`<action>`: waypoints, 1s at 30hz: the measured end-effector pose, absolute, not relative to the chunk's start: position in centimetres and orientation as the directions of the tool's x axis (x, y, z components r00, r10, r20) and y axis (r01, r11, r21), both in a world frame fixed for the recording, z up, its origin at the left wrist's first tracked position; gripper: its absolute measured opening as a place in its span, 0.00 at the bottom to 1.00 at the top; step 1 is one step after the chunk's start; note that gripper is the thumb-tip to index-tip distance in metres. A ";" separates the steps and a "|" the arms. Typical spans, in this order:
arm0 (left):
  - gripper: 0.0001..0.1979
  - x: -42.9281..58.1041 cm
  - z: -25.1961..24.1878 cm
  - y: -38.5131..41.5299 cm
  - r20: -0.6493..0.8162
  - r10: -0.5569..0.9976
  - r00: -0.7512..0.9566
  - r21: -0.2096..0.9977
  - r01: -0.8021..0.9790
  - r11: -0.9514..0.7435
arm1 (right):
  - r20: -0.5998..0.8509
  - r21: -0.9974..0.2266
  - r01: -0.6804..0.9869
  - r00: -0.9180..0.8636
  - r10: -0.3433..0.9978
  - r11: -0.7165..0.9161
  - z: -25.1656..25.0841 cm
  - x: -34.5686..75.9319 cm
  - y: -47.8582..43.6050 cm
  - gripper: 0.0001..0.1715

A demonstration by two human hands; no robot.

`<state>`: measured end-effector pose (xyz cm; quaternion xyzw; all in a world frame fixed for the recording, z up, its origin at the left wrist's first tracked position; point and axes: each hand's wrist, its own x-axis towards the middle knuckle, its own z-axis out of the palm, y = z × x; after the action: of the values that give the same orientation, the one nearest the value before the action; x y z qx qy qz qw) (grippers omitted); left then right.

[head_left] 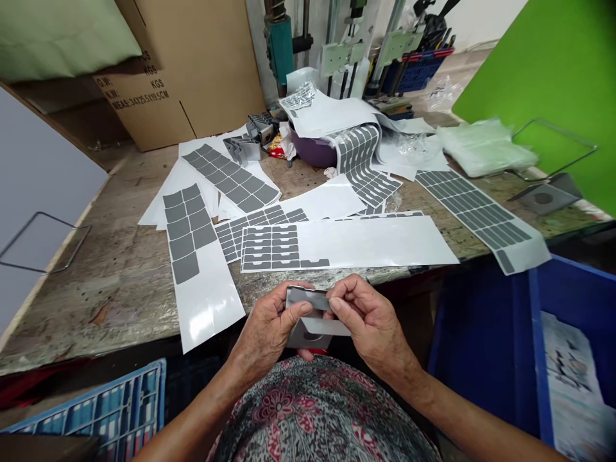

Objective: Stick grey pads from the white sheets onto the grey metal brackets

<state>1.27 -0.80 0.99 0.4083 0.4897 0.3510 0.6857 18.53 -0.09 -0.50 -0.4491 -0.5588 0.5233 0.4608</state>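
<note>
My left hand (270, 328) grips a bent grey metal bracket (304, 337) by its left side, the thumb lying over its upper face. The bracket has a round hole in its lower face and is held just off the table's front edge, above my lap. At the right end of its upper face, the thumb and fingers of my right hand (378, 324) are pinched together. Whether a thin grey sticker lies under those fingertips cannot be made out. Nearest on the table is a white backing sheet (375, 240) with notched grey stickers at its left end.
More sticker sheets lie left (206, 308) and right (481, 212). Behind them are metal brackets (243, 151), a purple bowl (312, 151) under sheets, and a green press (280, 51). One bracket (546, 196) sits far right. Below are a blue bin (481, 359) and blue crate (161, 391).
</note>
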 end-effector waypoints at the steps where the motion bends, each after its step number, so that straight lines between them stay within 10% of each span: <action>1: 0.18 1.3 1.0 -0.8 -0.381 0.882 0.276 0.904 -0.088 0.418 | 0.047 -0.999 0.011 -0.171 0.984 0.049 -0.5 18.6 -0.1 0.08; 30: 0.21 1.4 1.4 -1.2 -0.363 0.903 0.230 0.928 0.000 0.373 | 0.018 -0.998 0.063 -0.084 0.996 0.023 -0.4 17.9 -0.2 0.09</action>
<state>1.37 -1.20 1.41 0.4389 0.5141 0.3476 0.6498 17.88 -0.24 -0.44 -0.4892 -0.5411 0.4991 0.4677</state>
